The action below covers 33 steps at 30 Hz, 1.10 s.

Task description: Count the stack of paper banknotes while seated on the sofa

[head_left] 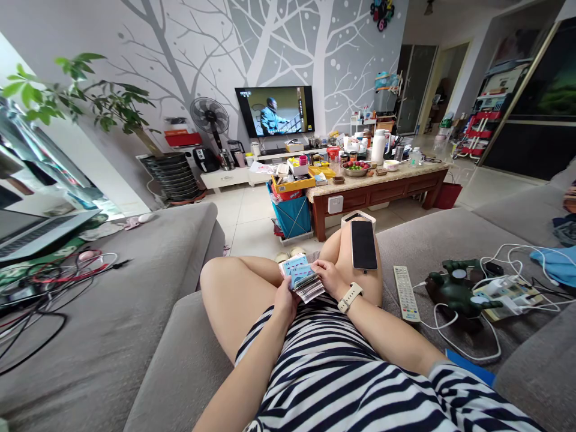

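My left hand point(285, 303) and my right hand point(326, 279) both grip a thick bundle of paper notes and pale blue printed slips point(301, 277) above my crossed legs. The bundle fans out, and its lower edge hangs toward my lap. A white watch point(350, 297) circles my right wrist. A black smartphone point(363, 245) lies face up on my right thigh, just beyond my right hand and not touching it. To the right on the sofa, a white remote control point(406, 294) lies beyond my right forearm.
Grey sofa cushions surround me. A green figurine point(456, 291) and white cables point(495, 336) lie to the right, with tangled dark cables point(45, 294) and a laptop point(27, 234) to the left. Ahead stands a cluttered stone-topped wooden table point(378, 186), with a television point(274, 111) beyond.
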Each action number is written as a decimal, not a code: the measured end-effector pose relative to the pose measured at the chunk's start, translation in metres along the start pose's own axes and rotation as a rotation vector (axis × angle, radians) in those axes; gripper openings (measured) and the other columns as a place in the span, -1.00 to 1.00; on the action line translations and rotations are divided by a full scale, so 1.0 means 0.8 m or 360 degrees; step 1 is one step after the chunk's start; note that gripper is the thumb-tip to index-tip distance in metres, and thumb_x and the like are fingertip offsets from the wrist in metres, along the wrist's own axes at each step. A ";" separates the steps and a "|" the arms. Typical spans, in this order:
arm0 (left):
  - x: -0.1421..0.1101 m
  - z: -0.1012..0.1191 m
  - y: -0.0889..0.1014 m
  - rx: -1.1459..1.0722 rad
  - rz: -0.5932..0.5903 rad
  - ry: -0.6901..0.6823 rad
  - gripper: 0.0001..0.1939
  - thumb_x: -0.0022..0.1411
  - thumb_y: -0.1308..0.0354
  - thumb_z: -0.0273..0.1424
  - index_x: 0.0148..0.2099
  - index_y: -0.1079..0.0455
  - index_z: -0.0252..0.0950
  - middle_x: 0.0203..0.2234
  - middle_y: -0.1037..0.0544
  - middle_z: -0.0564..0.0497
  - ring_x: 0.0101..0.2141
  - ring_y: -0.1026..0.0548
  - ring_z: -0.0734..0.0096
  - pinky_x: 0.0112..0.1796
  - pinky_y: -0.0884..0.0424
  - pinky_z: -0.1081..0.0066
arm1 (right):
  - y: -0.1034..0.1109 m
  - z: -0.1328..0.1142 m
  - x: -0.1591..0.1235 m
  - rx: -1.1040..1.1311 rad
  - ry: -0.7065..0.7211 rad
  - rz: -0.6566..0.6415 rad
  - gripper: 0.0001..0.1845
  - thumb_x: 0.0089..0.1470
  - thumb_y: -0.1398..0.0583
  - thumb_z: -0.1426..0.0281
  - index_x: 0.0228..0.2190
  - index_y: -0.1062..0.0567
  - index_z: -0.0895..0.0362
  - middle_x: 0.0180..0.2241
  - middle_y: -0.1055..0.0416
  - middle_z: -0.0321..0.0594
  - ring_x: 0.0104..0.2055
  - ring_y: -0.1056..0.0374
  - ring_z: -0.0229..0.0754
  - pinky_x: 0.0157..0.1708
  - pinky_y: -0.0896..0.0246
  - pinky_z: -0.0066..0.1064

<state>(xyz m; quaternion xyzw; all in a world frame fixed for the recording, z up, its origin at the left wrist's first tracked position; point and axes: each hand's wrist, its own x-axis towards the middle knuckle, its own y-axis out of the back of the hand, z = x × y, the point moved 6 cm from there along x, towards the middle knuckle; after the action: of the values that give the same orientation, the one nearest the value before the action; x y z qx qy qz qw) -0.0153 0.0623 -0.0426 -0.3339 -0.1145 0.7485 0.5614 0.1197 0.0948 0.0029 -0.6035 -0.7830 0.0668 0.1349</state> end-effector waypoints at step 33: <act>-0.005 0.004 -0.005 -0.0037 -0.0015 0.0013 -0.65 0.23 -0.03 -0.42 0.03 -0.39 -0.46 -0.35 -0.59 -0.20 -0.33 -0.58 0.18 -0.27 -0.52 0.24 | -0.003 -0.003 0.000 -0.0074 0.0008 -0.0032 -0.60 -0.10 -0.26 0.06 -0.61 -0.32 0.12 -0.66 -0.25 -0.34 -0.59 -0.08 -0.31 -0.50 0.02 -0.41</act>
<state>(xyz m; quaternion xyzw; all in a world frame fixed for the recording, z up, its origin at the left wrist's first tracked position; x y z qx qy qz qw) -0.0134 0.0608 -0.0368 -0.3430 -0.1225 0.7430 0.5615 0.1181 0.0936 0.0061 -0.5987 -0.7900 0.0457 0.1236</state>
